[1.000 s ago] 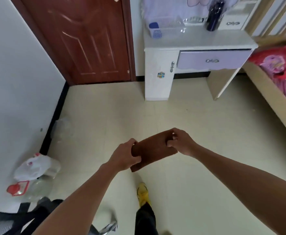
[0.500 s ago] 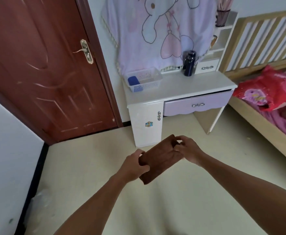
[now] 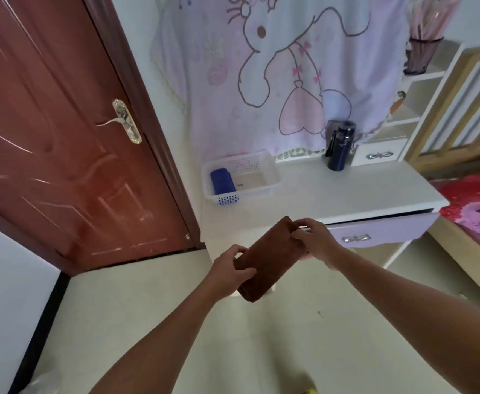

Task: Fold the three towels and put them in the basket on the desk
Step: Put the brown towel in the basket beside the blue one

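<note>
Just short of the desk (image 3: 346, 191), a folded brown towel (image 3: 267, 257) is held in the air. The left hand (image 3: 227, 268) pinches its near end and the right hand (image 3: 315, 240) its far corner. Soft and light, it would likely unfold unless gripped across the layers. The basket (image 3: 274, 173) holds a blue towel (image 3: 222, 180).

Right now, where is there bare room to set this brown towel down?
The basket is free right of the blue towel, up to its right wall. The desk is bare from basket to right edge. Crowded only at the back, by the bottle and small drawers.
</note>
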A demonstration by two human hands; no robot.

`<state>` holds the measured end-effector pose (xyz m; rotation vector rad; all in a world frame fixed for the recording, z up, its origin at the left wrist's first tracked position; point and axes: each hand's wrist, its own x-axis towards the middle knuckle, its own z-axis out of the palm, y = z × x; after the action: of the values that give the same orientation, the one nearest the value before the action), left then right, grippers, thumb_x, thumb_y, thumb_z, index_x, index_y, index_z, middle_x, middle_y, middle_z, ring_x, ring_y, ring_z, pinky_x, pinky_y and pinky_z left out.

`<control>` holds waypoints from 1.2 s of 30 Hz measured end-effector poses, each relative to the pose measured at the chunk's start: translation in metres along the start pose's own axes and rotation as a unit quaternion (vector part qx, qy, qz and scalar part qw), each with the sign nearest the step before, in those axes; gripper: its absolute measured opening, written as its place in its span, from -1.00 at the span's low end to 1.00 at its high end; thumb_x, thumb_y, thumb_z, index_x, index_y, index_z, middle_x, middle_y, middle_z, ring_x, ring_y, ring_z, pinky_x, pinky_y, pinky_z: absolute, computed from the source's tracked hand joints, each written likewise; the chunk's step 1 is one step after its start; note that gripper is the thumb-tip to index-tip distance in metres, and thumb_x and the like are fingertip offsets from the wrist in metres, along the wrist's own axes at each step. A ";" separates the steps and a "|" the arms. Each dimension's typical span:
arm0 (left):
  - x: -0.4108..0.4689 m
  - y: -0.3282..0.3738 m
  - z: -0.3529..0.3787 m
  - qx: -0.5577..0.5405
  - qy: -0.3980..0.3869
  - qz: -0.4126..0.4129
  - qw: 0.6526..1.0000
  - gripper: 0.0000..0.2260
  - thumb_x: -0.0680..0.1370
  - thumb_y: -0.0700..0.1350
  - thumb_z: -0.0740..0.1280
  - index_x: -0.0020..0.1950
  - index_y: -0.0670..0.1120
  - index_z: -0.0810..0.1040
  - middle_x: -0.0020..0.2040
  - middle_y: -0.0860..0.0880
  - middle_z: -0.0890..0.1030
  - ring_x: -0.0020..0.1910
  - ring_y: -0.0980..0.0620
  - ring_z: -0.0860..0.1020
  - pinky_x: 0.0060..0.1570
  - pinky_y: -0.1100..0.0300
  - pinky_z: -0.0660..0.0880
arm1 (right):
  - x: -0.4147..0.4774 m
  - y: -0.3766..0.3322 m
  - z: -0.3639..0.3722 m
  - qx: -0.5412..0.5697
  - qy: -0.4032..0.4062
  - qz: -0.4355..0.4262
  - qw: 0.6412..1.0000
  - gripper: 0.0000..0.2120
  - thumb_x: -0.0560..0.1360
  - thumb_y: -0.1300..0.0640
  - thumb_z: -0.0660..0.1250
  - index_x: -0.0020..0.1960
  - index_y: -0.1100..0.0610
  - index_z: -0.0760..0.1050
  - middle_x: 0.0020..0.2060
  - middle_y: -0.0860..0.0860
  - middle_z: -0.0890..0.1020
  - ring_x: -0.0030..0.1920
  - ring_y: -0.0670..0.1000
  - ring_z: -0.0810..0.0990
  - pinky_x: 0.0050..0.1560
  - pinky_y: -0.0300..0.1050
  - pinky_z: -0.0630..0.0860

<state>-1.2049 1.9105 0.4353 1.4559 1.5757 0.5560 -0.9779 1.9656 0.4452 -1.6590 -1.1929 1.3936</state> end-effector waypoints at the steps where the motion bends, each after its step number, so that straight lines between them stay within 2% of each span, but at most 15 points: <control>1: 0.015 0.007 -0.002 -0.008 0.007 -0.003 1.000 -0.68 0.41 -0.10 0.45 0.14 0.05 0.50 -0.17 0.01 0.60 -0.18 0.02 0.59 -0.13 0.17 0.55 | 0.018 -0.012 -0.004 0.004 -0.003 -0.001 1.000 -0.75 0.48 0.28 0.28 0.13 0.12 0.55 -0.13 0.18 0.61 -0.21 0.11 0.62 -0.35 -0.08 0.61; 3: 0.049 0.020 -0.008 -0.018 0.018 -0.010 1.000 -0.66 0.43 -0.09 0.45 0.17 0.03 0.49 -0.15 0.02 0.60 -0.16 0.02 0.59 -0.16 0.20 0.54 | 0.055 -0.036 -0.012 0.007 -0.023 0.003 1.000 -0.75 0.48 0.29 0.30 0.13 0.15 0.55 -0.16 0.17 0.60 -0.23 0.10 0.62 -0.26 -0.03 0.64; 8: 0.126 0.037 -0.033 -0.041 0.016 -0.028 0.999 -0.66 0.47 -0.07 0.43 0.21 0.01 0.45 -0.03 -0.02 0.59 -0.04 -0.02 0.60 -0.07 0.19 0.56 | 0.137 -0.082 -0.015 0.005 -0.089 0.017 0.996 -0.69 0.42 0.37 0.36 0.13 0.17 0.54 -0.02 0.23 0.60 -0.14 0.14 0.66 -0.21 -0.05 0.65; 13: 0.208 0.037 -0.061 -0.073 0.001 -0.040 0.996 -0.67 0.49 -0.10 0.41 0.23 0.00 0.44 0.03 -0.01 0.58 0.00 0.01 0.57 0.03 0.15 0.56 | 0.221 -0.107 -0.002 0.008 -0.074 0.020 0.997 -0.65 0.43 0.41 0.37 0.18 0.19 0.53 -0.01 0.22 0.60 -0.14 0.13 0.66 -0.20 -0.06 0.66; 19: 0.299 0.034 -0.090 -0.098 -0.027 -0.068 0.992 -0.69 0.52 -0.15 0.33 0.25 -0.02 0.41 0.08 -0.04 0.54 0.03 0.00 0.56 0.06 0.15 0.54 | 0.317 -0.142 0.022 -0.031 -0.039 0.021 0.999 -0.61 0.41 0.41 0.38 0.21 0.21 0.52 0.00 0.24 0.60 -0.11 0.17 0.64 -0.18 -0.02 0.64; 22: 0.332 0.034 -0.093 -0.081 -0.038 -0.089 0.992 -0.67 0.52 -0.12 0.36 0.24 0.01 0.39 0.06 -0.01 0.56 0.04 0.01 0.57 0.09 0.14 0.54 | 0.352 -0.160 0.029 -0.090 -0.032 0.005 0.995 -0.65 0.40 0.40 0.39 0.16 0.17 0.55 -0.03 0.20 0.62 -0.15 0.12 0.61 -0.24 -0.11 0.57; 26: 0.363 0.032 -0.088 -0.076 -0.025 -0.121 0.989 -0.64 0.52 -0.10 0.38 0.26 0.01 0.35 0.04 0.05 0.53 0.02 0.05 0.55 0.03 0.23 0.50 | 0.401 -0.171 0.043 -0.198 -0.058 -0.028 0.978 -0.66 0.41 0.34 0.40 0.16 0.13 0.57 -0.02 0.10 0.63 0.00 0.12 0.60 -0.09 -0.11 0.57; 31: 0.394 0.026 -0.073 -0.074 0.025 -0.181 0.980 -0.62 0.53 -0.13 0.37 0.29 -0.03 0.33 0.12 0.03 0.50 0.07 0.03 0.52 0.08 0.21 0.48 | 0.458 -0.166 0.071 -0.305 -0.115 -0.069 0.943 -0.66 0.46 0.25 0.39 0.22 0.08 0.54 0.00 0.02 0.60 -0.04 0.05 0.58 -0.29 -0.27 0.47; 33: 0.407 0.022 -0.065 -0.075 0.042 -0.219 0.972 -0.61 0.54 -0.14 0.36 0.31 -0.05 0.32 0.15 0.01 0.50 0.08 0.02 0.52 0.08 0.20 0.49 | 0.483 -0.157 0.083 -0.333 -0.145 -0.071 0.929 -0.66 0.46 0.25 0.38 0.22 0.08 0.54 0.01 0.04 0.61 -0.04 0.06 0.58 -0.25 -0.24 0.47; 36: 0.420 0.011 -0.053 -0.038 0.068 -0.260 0.963 -0.62 0.54 -0.11 0.35 0.30 -0.07 0.31 0.10 -0.01 0.51 -0.02 0.03 0.50 -0.02 0.22 0.48 | 0.508 -0.136 0.099 -0.363 -0.187 -0.071 0.910 -0.64 0.42 0.24 0.38 0.21 0.07 0.56 0.06 0.09 0.64 -0.02 0.10 0.60 -0.06 -0.10 0.56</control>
<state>-1.2053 2.3239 0.3425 0.9036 1.9303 0.4034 -1.0966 2.4801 0.3548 -1.7475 -2.2137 1.2828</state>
